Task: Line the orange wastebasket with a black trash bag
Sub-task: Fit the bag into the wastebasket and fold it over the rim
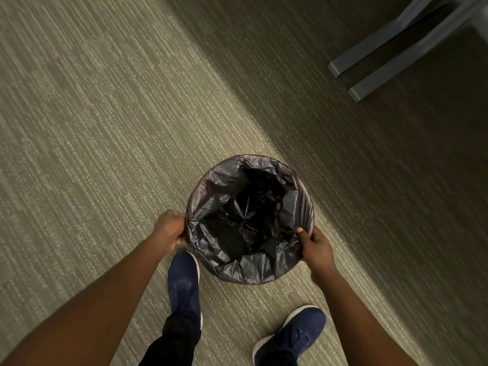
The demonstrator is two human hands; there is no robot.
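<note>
Nearest the person, two dark blue shoes (184, 283) stand on the carpet (92, 128), the left one just below and beside the left hand, its toe close under the bin's near edge. The left hand (171, 229) is curled closed against the left side of the wastebasket, gripping the black trash bag (237, 268) where it folds over the rim. The right hand (315, 247) is likewise closed on the right side, thumb hooked over the bagged rim and fingers wrapped outside it.

Between the hands sits the wastebasket, so fully draped that none of its orange shows; the bag's mouth is turned over the rim all round, and its body lies crumpled loosely inside. The lining looks close to done.

The risks lie in the release. The fold looks shallow on the near edge, so letting go abruptly could let the film slip back inside. Pulling harder on one side could drag the opposite hem off the rim. The bunched bottom may trap air and lift.

Well beyond the hands, grey furniture legs (396, 48) stand in shadow.
</note>
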